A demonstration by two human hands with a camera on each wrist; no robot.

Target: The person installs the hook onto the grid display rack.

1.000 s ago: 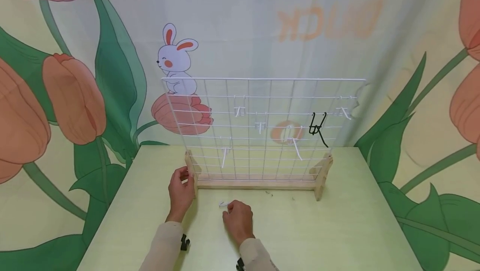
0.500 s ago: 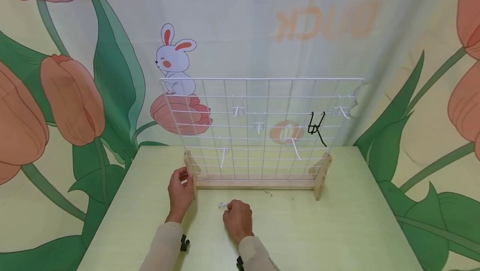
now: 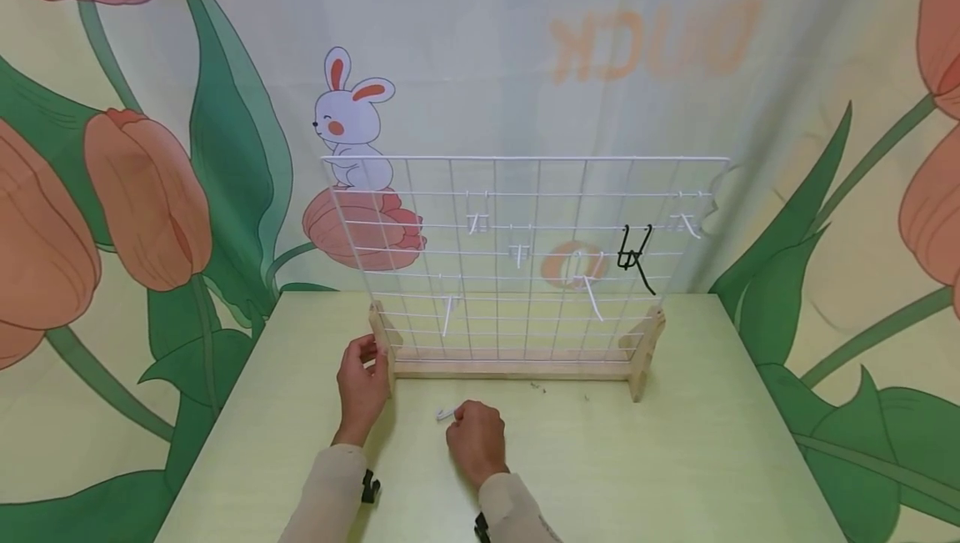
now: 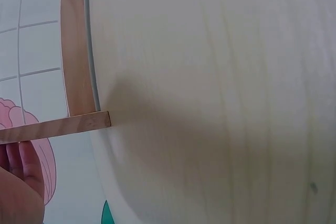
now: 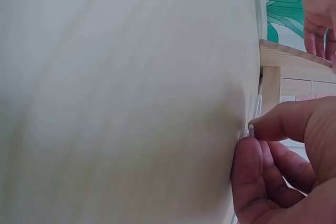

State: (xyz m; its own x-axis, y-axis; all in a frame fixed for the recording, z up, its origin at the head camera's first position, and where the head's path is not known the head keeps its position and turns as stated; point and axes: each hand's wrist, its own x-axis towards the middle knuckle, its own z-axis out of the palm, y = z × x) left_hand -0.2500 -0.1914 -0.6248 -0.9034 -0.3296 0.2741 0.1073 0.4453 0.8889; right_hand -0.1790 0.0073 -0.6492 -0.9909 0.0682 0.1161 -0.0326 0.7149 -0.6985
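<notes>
My right hand (image 3: 477, 441) pinches a small white wire hook (image 3: 446, 414) between thumb and index finger, low over the table in front of the rack. In the right wrist view the hook (image 5: 257, 107) sticks out beyond the fingertips, its other end covered by them. My left hand (image 3: 362, 384) rests with its fingertips against the outer side of the left wooden upright (image 3: 381, 334) of the stand. Several white hooks, such as a long one (image 3: 592, 296), hang on the white wire grid (image 3: 495, 276), and one black hook (image 3: 633, 258) hangs at its right.
The grid stands in a wooden base with a crossbar (image 3: 510, 371) and a right upright (image 3: 647, 351). Small dark bits (image 3: 537, 386) lie on the pale table (image 3: 675, 460) before it. A curtain (image 3: 480, 51) printed with tulips and a rabbit hangs behind.
The white hook has turned a little in my right fingers, its visible end now angled lower. The left hand stays at the upright.
</notes>
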